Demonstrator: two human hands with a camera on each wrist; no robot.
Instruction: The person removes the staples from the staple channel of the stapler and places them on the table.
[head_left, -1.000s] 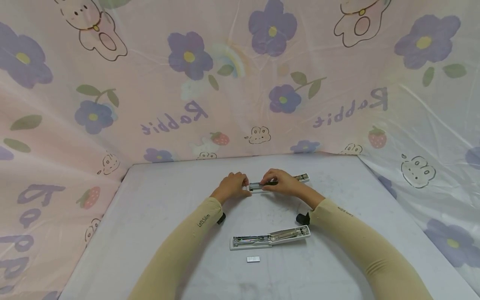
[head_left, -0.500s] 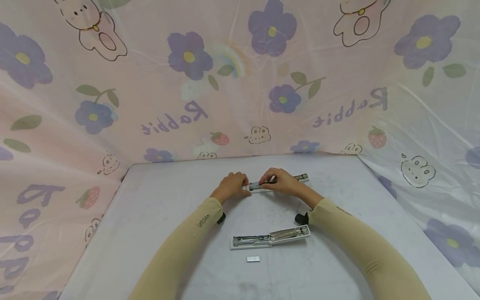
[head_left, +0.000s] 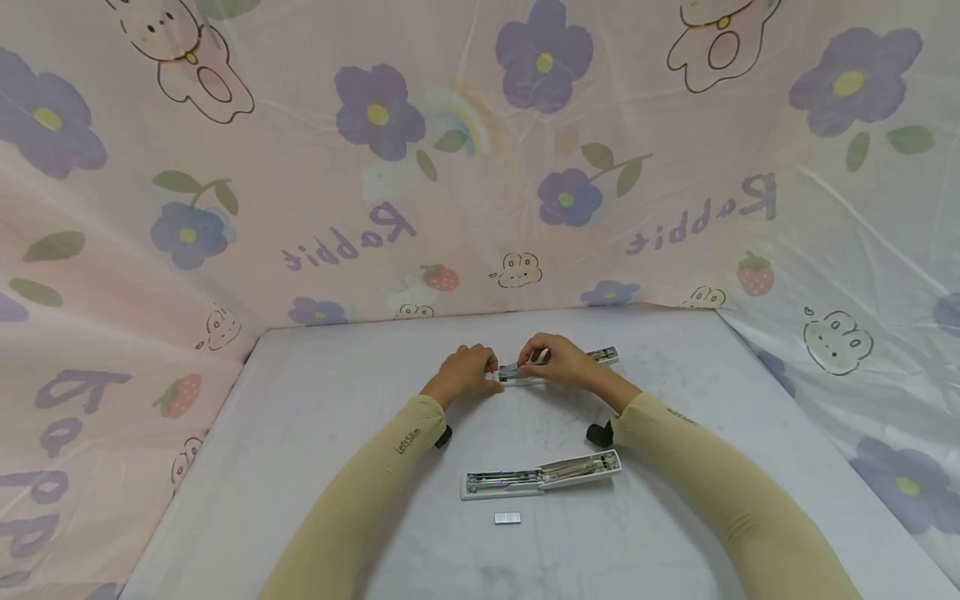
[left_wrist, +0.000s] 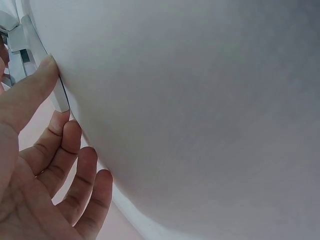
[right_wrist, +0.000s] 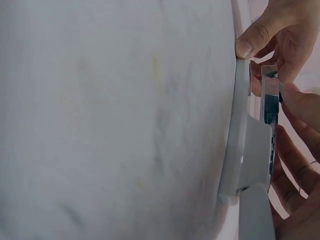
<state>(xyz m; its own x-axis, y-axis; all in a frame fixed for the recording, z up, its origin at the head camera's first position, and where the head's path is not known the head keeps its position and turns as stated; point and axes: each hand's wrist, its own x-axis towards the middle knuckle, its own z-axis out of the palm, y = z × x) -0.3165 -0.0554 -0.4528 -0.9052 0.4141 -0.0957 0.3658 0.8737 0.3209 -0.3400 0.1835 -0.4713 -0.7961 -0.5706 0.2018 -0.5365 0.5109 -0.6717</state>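
A white stapler (head_left: 517, 383) lies opened out on the table, its top arm folded back to the right. My left hand (head_left: 467, 368) grips its left end, thumb on the near side of the base (left_wrist: 60, 97) in the left wrist view. My right hand (head_left: 558, 361) pinches at its metal magazine (right_wrist: 270, 100); fingers hide the exact contact. A greyish strip (head_left: 509, 368) shows tilted by the right fingertips. Nearer lies a second opened white stapler (head_left: 502, 482), untouched, with a short strip of staples (head_left: 507, 517) in front of it.
The white-covered table (head_left: 315, 433) runs back to a printed curtain (head_left: 465, 192) that hangs behind and at both sides. Dark wrist-worn pieces show under both sleeves, the right one (head_left: 600, 435) a little behind the second stapler.
The right hand has shifted slightly up and left, and its wrist has turned a little. The greyish strip at its fingertips has tilted up. The left hand stays where it was.
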